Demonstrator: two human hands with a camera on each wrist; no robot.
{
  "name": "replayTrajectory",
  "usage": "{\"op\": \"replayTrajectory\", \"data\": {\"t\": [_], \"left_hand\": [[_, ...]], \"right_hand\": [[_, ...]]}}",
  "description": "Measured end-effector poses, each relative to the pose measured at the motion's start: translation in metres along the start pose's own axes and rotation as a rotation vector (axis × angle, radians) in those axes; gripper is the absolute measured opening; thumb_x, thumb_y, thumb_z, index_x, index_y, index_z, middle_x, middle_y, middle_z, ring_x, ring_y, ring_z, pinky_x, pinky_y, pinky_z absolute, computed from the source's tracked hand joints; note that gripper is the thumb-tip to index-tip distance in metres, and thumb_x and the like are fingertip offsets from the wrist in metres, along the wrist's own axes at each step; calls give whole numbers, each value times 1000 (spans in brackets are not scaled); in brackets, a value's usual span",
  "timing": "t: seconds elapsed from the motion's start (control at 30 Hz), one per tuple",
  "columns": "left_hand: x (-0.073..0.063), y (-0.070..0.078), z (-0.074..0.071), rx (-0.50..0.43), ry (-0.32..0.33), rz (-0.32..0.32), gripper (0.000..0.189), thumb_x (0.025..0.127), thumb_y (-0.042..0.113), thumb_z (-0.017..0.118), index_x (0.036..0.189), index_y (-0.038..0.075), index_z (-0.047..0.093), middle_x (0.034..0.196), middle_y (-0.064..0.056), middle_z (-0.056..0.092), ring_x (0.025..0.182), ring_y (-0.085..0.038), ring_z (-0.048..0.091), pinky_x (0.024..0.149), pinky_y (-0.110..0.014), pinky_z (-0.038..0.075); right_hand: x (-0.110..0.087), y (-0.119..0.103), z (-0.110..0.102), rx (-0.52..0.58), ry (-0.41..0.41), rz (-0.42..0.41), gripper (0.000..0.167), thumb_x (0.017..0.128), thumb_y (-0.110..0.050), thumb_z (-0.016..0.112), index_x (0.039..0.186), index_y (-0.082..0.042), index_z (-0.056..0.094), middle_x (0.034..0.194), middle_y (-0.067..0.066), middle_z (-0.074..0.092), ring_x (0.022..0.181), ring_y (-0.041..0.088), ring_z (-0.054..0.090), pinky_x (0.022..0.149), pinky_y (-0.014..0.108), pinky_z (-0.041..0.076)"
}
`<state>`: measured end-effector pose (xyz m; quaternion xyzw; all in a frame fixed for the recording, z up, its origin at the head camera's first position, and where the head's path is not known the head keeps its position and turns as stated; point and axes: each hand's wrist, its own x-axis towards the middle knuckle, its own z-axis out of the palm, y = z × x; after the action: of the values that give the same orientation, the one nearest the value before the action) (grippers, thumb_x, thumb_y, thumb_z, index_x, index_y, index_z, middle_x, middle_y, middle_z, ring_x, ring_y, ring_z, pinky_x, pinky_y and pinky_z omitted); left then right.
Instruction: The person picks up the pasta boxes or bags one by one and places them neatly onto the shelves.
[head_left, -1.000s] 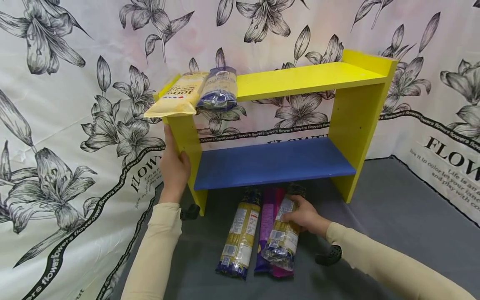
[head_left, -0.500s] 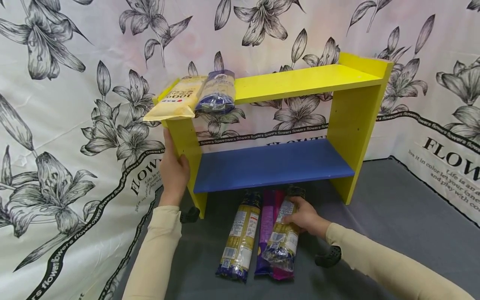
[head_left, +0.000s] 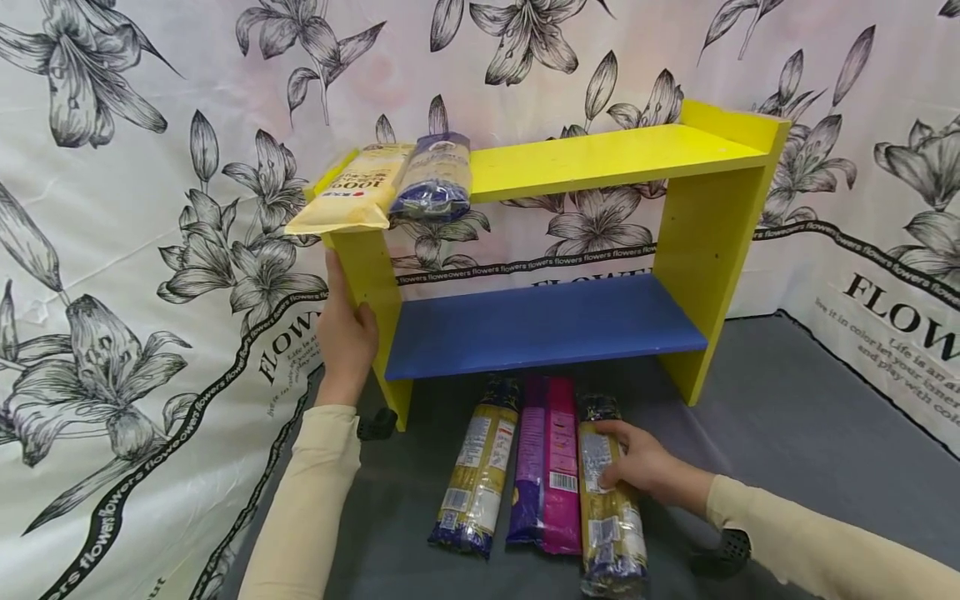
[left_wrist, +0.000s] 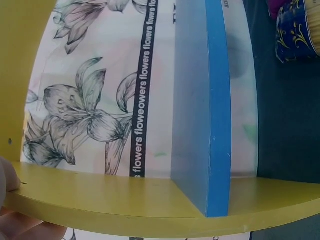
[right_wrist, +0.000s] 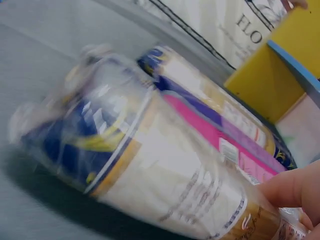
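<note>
As a person in cream sleeves works at a dark grey desk [head_left: 795,425], the right grip [head_left: 645,467] closes thumb and fingers on a long gold-and-blue plastic packet [head_left: 613,529] at the lower right of centre. The packet slants toward the bottom edge of the frame, held near its middle; whether it touches the desk is hard to tell. Just beside it, toward the centre, lies a flat magenta-and-purple packet [head_left: 561,467], and left of that a second gold-and-blue packet [head_left: 476,475], lying with its far end near the blue shelf board [head_left: 540,325].

The left grip [head_left: 347,342] clamps the left side panel of a yellow wooden shelf unit [head_left: 716,250], the left wrist view showing fingers on both faces of the panel. On the unit's top board, at the upper left of centre, a cream-yellow packet [head_left: 356,192] lies beside a blue, partly clear packet [head_left: 435,175], the former jutting past the front edge. Behind hangs a white flower-print cloth [head_left: 161,75].
</note>
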<state>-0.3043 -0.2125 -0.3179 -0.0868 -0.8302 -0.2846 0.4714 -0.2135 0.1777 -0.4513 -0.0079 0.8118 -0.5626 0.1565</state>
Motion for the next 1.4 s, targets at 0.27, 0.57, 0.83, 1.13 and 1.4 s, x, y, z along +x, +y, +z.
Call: {"op": "replayTrajectory", "data": {"t": [0.27, 0.57, 0.83, 1.13, 1.4], "left_hand": [[2, 1, -1, 5, -28, -16, 73, 98, -4, 49, 163, 7, 19, 116, -36, 65, 62, -44, 54, 64, -52, 47], [5, 3, -1, 10, -27, -31, 74, 97, -5, 49, 164, 9, 20, 120, -35, 66, 60, -43, 52, 62, -50, 44], [4, 3, -4, 12, -16, -15, 74, 97, -6, 48, 164, 9, 19, 114, -36, 66, 57, -40, 46, 60, -46, 38], [4, 4, 0, -6, -31, -41, 76, 96, -6, 48, 164, 10, 18, 113, -35, 66, 58, -39, 48, 61, -46, 38], [2, 1, -1, -15, -33, -57, 75, 98, -4, 49, 164, 10, 17, 101, -35, 65, 59, -42, 50, 62, -48, 40]], "right_hand": [[-41, 3, -29, -11, -127, -9, 92, 70, 11, 71, 155, 3, 36, 160, 43, 13, 72, 28, 51, 53, 33, 40], [-70, -39, -71, -57, -211, -163, 93, 74, 6, 75, 157, 1, 33, 161, 37, 20, 112, 38, 51, 57, 35, 54], [-94, -123, -108, -285, -125, -294, 94, 79, 2, 77, 160, -10, 32, 162, 27, 29, 88, 18, 61, 65, 32, 56], [-113, -208, -134, -383, 14, -352, 92, 88, -1, 73, 163, -27, 26, 154, 26, 32, 98, 26, 65, 71, 39, 60], [-79, -291, -139, -219, 31, -276, 92, 94, -4, 70, 161, -44, 22, 171, 11, 17, 127, 31, 49, 84, 33, 60]]}}
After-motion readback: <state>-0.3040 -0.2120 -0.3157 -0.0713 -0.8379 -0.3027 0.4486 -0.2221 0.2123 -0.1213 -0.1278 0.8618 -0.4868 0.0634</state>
